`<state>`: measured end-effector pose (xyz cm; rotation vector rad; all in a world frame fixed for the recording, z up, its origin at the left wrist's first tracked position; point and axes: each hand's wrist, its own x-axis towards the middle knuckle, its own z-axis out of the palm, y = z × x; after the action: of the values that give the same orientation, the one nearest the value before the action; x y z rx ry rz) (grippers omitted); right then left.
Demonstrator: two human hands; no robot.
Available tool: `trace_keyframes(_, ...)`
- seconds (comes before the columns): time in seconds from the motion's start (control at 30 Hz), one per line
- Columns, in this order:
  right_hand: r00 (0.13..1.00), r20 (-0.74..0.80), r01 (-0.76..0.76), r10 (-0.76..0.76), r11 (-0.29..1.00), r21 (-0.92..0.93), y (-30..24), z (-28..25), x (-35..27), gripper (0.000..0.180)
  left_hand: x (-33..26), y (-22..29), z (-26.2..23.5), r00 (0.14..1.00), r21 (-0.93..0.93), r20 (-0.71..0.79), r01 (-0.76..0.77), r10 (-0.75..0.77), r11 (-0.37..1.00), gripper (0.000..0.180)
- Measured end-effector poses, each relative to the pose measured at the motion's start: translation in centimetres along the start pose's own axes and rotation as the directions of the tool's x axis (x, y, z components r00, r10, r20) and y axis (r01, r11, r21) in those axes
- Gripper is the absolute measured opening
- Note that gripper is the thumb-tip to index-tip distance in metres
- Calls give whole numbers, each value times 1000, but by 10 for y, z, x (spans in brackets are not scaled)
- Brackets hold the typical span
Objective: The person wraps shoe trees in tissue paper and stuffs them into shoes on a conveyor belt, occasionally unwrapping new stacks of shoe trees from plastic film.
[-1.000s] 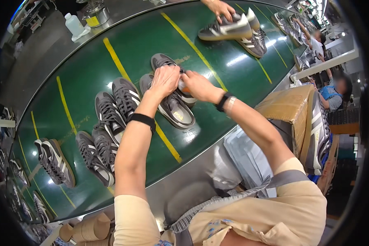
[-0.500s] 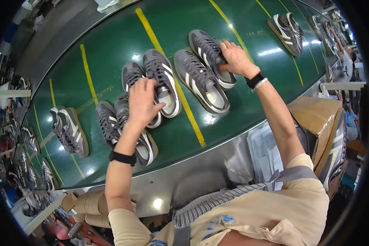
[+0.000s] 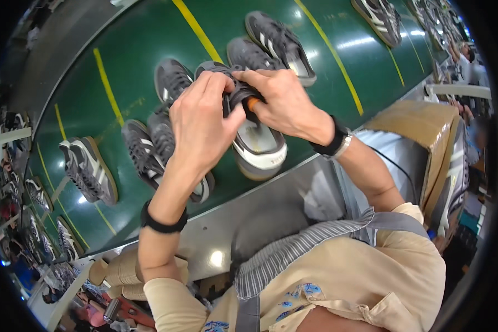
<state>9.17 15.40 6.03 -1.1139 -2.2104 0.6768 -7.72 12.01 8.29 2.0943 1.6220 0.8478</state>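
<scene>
Both hands (image 3: 248, 110) grip one gray shoe (image 3: 260, 146) above green belt (image 3: 315, 122).

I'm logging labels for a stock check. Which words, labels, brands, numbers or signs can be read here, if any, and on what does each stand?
None reads clearly enough to quote.
Held shoe: a small reddish mark on the white heel, too small to read.
Shoe by the box: any side mark is too small to read.
Belt: yellow lines, no readable words.
</scene>
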Motion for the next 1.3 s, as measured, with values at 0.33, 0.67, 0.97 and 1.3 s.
trace_keyframes(0.33, 886, 453, -208, 94, 955, 210, -62, -39, -127, 15, -124, 64, -2, 770, -457, 604, 546, -206, 702, 39)
trace_keyframes(0.67, 732, 572, -548, 370, 819, 172, -75, -23, -144, 11, -149, 29, 18, 539, -513, 823, 840, -177, 175, 35)
trace_keyframes(0.97, 781, 505, -515, 368, 837, 187, -84, 2, -145, 12, -141, 26, -5, 572, -384, 814, 658, -100, 648, 43)
trace_keyframes(1.3, 698, 552, -672, 456, 685, 283, -90, 12, -148, 12, -147, -3, 4, 379, -368, 925, 898, 0, 240, 48)
